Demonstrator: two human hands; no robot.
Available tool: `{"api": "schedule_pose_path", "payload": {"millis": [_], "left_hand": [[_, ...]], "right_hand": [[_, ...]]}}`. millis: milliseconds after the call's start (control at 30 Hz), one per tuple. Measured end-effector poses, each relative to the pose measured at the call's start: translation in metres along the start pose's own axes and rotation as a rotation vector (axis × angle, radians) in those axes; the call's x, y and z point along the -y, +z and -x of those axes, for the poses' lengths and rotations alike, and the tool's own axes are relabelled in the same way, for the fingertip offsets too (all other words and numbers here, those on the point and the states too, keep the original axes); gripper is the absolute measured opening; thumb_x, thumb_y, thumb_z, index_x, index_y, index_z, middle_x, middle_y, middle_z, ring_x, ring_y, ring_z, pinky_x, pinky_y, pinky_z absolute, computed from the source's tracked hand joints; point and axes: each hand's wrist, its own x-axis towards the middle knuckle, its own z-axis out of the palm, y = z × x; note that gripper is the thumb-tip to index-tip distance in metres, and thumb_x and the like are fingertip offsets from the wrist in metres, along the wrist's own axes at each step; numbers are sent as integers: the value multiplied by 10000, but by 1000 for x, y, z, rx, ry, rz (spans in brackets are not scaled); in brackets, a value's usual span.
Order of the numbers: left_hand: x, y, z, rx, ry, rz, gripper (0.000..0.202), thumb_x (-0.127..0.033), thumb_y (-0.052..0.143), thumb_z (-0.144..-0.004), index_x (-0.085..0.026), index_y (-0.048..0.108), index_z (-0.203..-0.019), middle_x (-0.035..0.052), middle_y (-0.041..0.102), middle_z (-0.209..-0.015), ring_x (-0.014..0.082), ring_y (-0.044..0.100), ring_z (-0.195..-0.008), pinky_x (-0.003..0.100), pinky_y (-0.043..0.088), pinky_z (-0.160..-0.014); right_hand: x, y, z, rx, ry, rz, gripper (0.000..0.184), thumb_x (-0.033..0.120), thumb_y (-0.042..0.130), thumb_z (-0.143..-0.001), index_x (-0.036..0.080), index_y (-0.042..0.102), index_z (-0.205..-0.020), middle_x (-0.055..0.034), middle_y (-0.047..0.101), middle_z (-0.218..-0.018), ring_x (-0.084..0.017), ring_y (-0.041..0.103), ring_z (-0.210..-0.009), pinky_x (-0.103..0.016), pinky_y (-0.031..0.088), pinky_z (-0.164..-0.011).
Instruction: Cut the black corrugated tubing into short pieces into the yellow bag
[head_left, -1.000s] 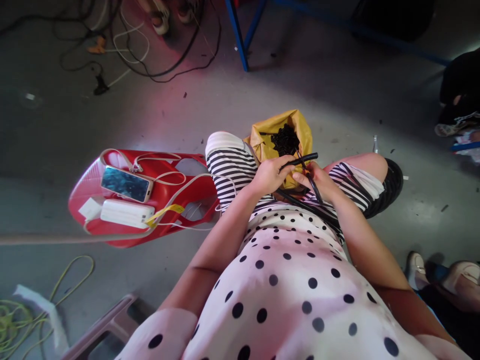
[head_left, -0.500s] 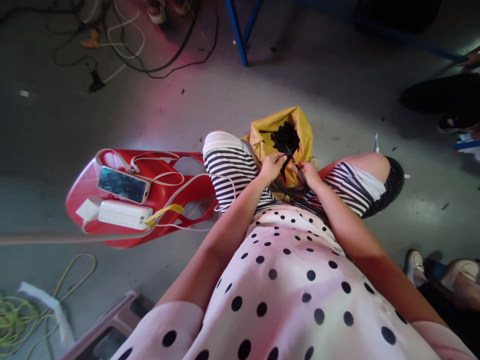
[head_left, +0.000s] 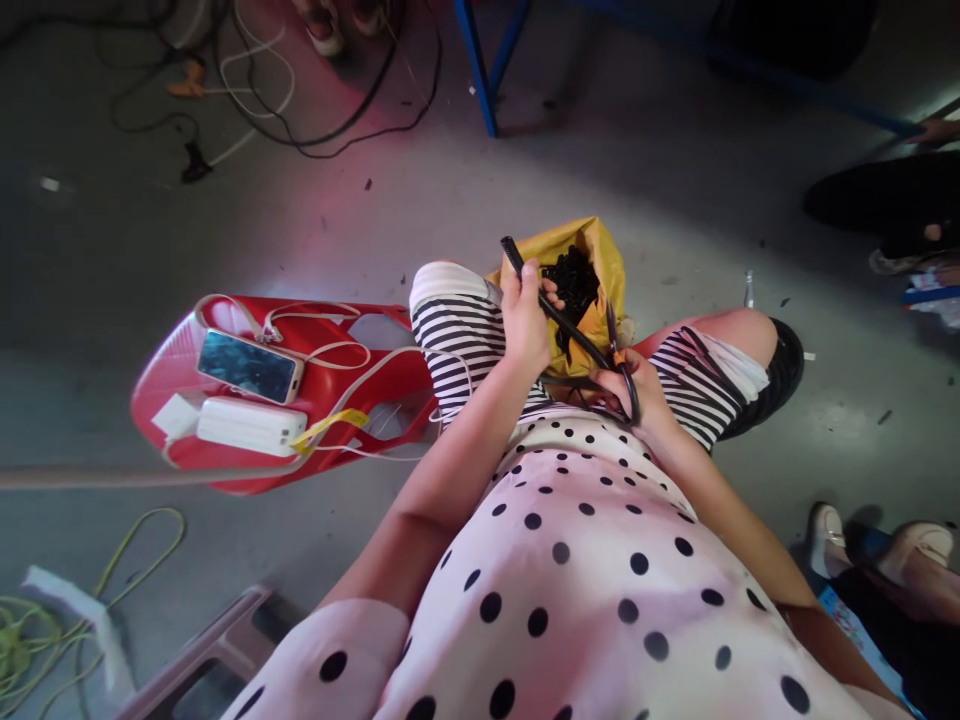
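Note:
A thick black cable or tube (head_left: 568, 325) slants from above my left hand (head_left: 527, 318) down to the right. My left hand is closed around it near its upper end, with the thumb on top. My right hand (head_left: 643, 395) is closed on a pair of scissors (head_left: 612, 335); their narrow blades point up and orange shows near the pivot. The cable's lower part runs to the scissors and my right fingers; whether that hand grips it too is unclear. Between my knees is an open yellow bag (head_left: 611, 262) with many short black pieces (head_left: 576, 282) inside, just beyond both hands.
A red plastic stool (head_left: 330, 345) on the left bears a phone (head_left: 250, 366), a white power bank (head_left: 247, 427) and cords. A grey stool (head_left: 202, 650) is at lower left. Cables lie on the floor at upper left, near a blue metal leg (head_left: 480, 70). Other people's feet are around.
My left hand has moved up and left and now holds the cable, whose end points up past the bag. My right hand has drawn slightly down and right with the scissors.

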Motion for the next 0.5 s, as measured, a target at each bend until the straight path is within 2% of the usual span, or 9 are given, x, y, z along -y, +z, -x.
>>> {"api": "schedule_pose_path", "payload": {"millis": [100,167,233,300,367,433,500], "left_hand": [[-26,13,24,48,-6,75,594,-803,497,-1116,-283,626,-1372,27,719,-949,159,725,-834,309,637,-779],[-49,17,33,14,-74,161,537,-774,551,-1111,-271,647,-1273,4,686,-883,127,690,-747,254,603,-689],[-75,16,38,11,-172,267,475,-726,640,-1094,-252,636,-1125,-36,608,-781,87,586,-602,201,514,-559],[-97,11,41,64,-288,327,449,-663,732,-1067,-235,607,-1015,-67,528,-700,59,458,-497,176,399,-461],[-109,4,46,153,-370,305,428,-607,784,-1050,-226,602,-980,-82,503,-662,44,383,-455,162,317,-423],[-111,-5,53,245,-371,231,398,-560,811,-1041,-220,612,-984,-78,548,-665,35,370,-449,149,290,-425],[-107,-12,60,316,-321,152,387,-535,843,-1018,-211,631,-991,-62,613,-699,35,413,-468,149,320,-442]], "right_hand": [[9,20,1,-26,-11,-62,672,627,984,-664,311,414,-829,103,441,-518,-135,405,-445,-309,369,-433],[14,29,3,38,-22,-134,678,673,992,-665,301,452,-837,86,503,-550,-138,454,-475,-312,435,-477],[18,31,5,111,-49,-209,668,763,967,-695,284,537,-875,46,612,-656,-152,545,-545,-328,521,-553],[23,25,4,119,-119,-205,667,829,929,-735,272,609,-917,9,676,-767,-176,615,-637,-348,569,-622],[27,12,-1,59,-224,-122,669,816,961,-715,273,621,-910,8,663,-790,-186,615,-687,-355,566,-654],[31,-2,-7,28,-299,-21,678,763,1017,-666,277,603,-893,22,624,-792,-184,585,-714,-355,546,-681],[33,-14,-13,56,-325,81,665,751,1008,-685,283,588,-902,23,618,-803,-193,577,-739,-359,530,-696]]}}
